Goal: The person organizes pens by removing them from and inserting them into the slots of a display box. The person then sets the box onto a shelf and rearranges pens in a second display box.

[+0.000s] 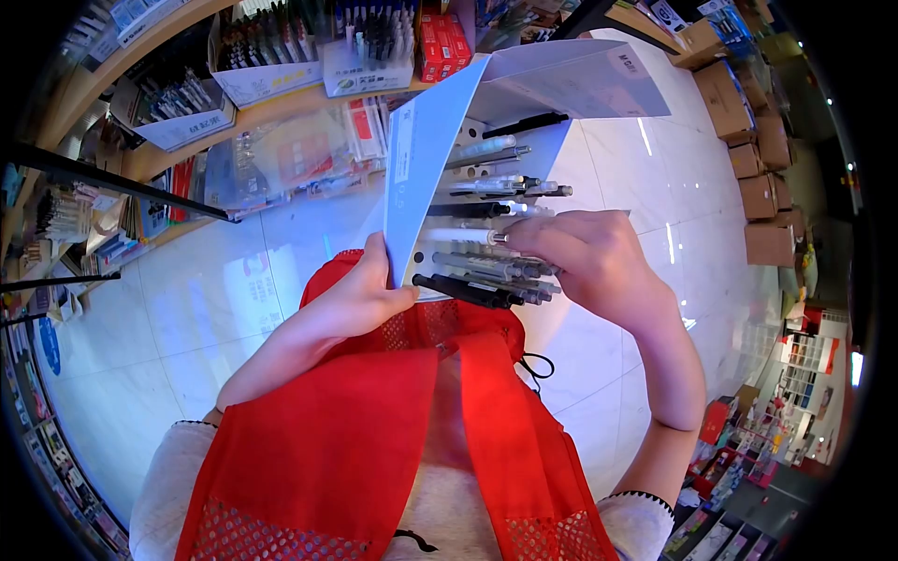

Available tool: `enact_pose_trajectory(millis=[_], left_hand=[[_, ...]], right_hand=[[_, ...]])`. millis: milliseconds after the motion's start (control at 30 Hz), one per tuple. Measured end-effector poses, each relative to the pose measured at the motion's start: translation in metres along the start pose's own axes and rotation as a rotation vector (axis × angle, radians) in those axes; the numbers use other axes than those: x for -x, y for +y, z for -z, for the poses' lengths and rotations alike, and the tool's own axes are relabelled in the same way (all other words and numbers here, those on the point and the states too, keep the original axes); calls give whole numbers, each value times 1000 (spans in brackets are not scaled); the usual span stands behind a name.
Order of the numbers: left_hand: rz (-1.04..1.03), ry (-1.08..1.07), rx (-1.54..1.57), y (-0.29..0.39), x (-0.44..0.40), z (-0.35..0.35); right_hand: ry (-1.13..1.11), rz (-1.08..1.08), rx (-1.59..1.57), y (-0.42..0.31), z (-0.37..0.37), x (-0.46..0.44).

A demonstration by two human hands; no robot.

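The left hand (360,297) holds a pale display box (428,154) by its near left corner, one digit along the outer left panel and another at the near edge. The box is tilted in front of the person's body, with its printed flap (599,82) spread at the far right. Pens (488,266) stand in the box in rows, their ends pointing right: a black pen (526,124) at the far end, clear, grey and white ones in the middle, and black ones at the near end. The right hand (603,260) is on the right side of the box, its fingers bent and close together at the end of a white pen (463,237); I cannot tell whether they grip it. A red vest (318,411) covers the near side. At the far left, a wooden shelf (281,114) bears open boxes of pens (267,82) and red boxes (444,47). Cardboard boxes (722,105) are stacked at the far right, beyond the shiny tiled floor (210,327)
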State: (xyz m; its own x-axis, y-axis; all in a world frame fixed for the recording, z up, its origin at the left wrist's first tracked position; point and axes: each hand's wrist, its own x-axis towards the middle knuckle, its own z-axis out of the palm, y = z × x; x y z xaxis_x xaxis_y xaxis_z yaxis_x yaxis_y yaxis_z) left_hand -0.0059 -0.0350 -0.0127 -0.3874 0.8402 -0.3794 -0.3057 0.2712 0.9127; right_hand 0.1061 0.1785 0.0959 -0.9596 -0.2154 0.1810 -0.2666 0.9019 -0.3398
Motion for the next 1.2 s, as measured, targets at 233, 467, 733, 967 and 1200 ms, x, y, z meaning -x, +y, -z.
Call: enact_pose_trajectory(millis=[233, 467, 733, 967, 1200], left_hand=[[-83, 29, -42, 1, -6, 4], [-128, 23, 38, 1, -13, 0], [-114, 59, -13, 8, -6, -8], [-78, 105, -38, 8, -5, -9], [-211, 129, -216, -7, -18, 6]], right_hand=[[128, -231, -128, -10, -3, -4], [238, -270, 4, -15, 2, -11], [102, -263, 20, -13, 8, -13], [50, -132, 80, -3, 2, -11], [-185, -87, 281, 3, 2, -14]])
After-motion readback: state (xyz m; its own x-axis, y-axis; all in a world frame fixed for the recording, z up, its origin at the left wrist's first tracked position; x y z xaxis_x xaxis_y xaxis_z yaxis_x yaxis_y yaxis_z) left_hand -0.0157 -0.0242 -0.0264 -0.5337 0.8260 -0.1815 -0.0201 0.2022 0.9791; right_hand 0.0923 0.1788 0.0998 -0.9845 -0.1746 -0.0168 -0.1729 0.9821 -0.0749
